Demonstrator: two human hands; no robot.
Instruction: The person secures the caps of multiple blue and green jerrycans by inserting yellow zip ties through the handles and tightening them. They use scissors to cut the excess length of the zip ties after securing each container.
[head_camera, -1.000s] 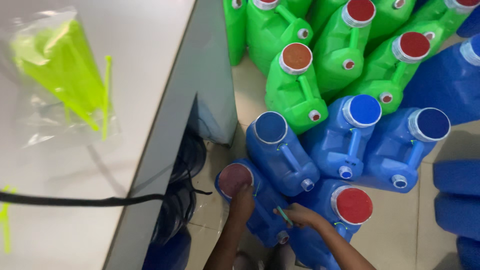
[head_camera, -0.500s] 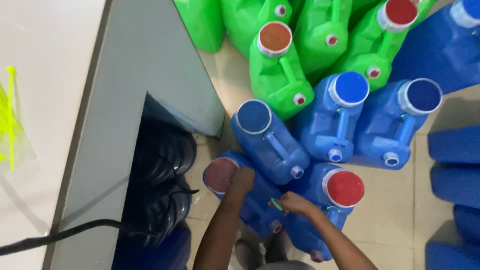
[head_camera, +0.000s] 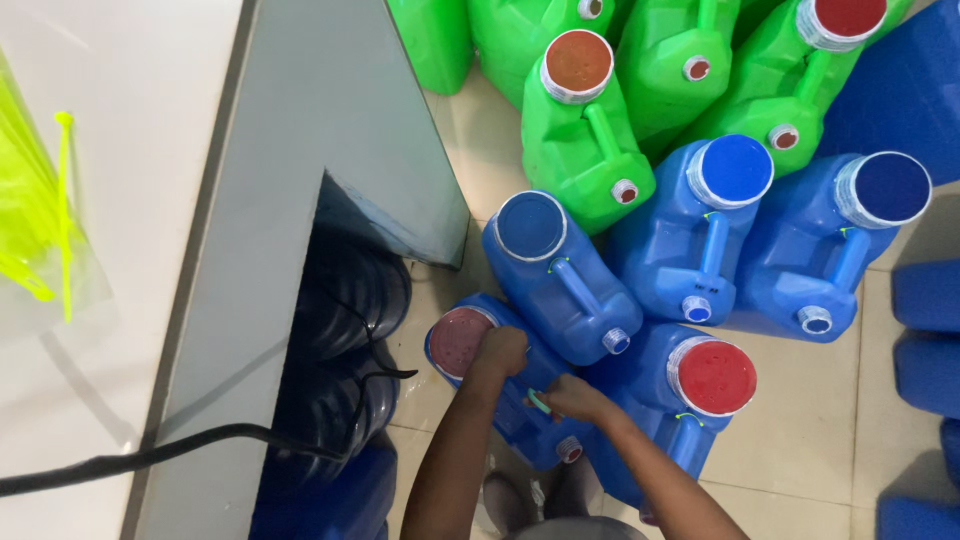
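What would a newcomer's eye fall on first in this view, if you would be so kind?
Most striking is the crowd of bright green jerrycans at the top and blue jerrycans below them, standing tightly together on the tiled floor. At the bottom centre, the left hand rests by the dull red cap of a blue can, while the right hand pinches a small green strip above it. A grey table fills the left.

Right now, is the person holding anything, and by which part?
The left hand grips the blue jerrycan near its dull red cap. The right hand pinches a small green strip over the can's handle.
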